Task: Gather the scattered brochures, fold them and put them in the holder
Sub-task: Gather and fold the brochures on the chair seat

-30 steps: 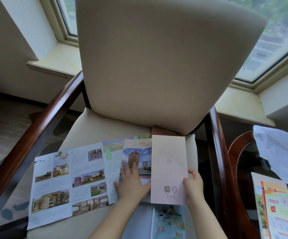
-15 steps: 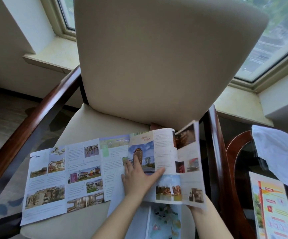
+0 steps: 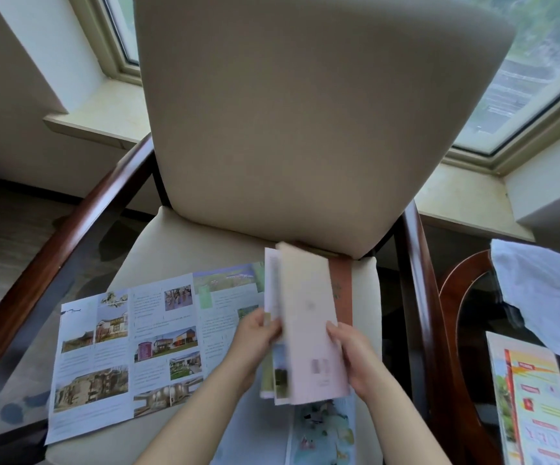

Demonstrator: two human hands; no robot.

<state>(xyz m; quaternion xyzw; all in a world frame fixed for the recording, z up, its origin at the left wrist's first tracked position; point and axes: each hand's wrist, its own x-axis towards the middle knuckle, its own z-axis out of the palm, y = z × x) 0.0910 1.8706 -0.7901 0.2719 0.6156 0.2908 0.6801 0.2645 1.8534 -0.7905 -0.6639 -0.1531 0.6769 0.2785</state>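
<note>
A folded pale brochure stands lifted over the chair seat, its blank back panel with a QR code facing me. My left hand pinches its left edge. My right hand grips its right edge. An unfolded brochure with house photos lies spread on the seat to the left. A brown-covered brochure lies behind the held one. Another with a pastel picture lies under my wrists. No holder is in view.
The beige chair has a tall backrest and dark wooden armrests on both sides. At right a second chair carries an orange-and-yellow brochure and a white cloth. Window sills run behind.
The right-hand panels that stood open half a second ago are now folded shut. Both hands have lifted the folded brochure off the seat; my left hand moved from pressing flat to pinching its edge.
</note>
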